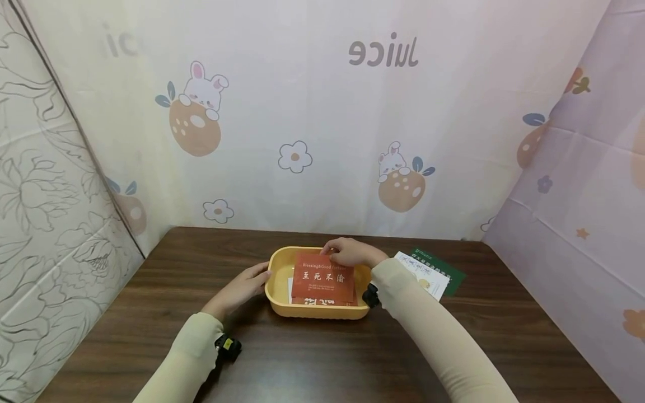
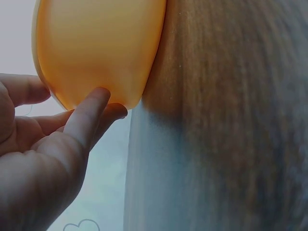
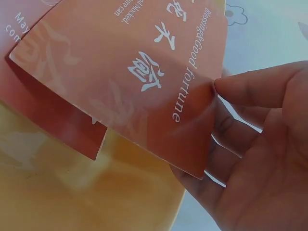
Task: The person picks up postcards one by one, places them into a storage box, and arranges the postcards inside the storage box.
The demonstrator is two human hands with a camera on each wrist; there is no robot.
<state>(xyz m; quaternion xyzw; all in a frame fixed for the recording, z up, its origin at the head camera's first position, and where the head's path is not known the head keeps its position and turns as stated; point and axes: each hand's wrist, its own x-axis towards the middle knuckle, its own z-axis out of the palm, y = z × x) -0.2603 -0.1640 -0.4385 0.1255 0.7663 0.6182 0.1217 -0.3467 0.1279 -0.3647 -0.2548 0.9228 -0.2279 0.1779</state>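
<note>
A yellow plastic basin (image 1: 317, 312) stands on the table with red printed cards inside. At its left end my left hand (image 1: 246, 287) holds the wall, its fingertips at the rim and against the outside, as the left wrist view shows. My right hand (image 1: 349, 252) pinches the upper edge of a red card (image 1: 322, 278) with white Chinese characters and "Blessing&Good Fortune". The card leans up in the basin, over another red card (image 3: 53, 115) and the corner of a white one (image 1: 290, 291). Behind the pinched card, several right fingers (image 3: 231, 127) spread along its back.
Right of the basin, partly behind my right sleeve, a white card (image 1: 425, 274) with blue writing overlaps a green card (image 1: 453, 274) on the dark wooden table (image 1: 211, 252). Printed curtains (image 1: 302, 112) hang along the table's back and sides.
</note>
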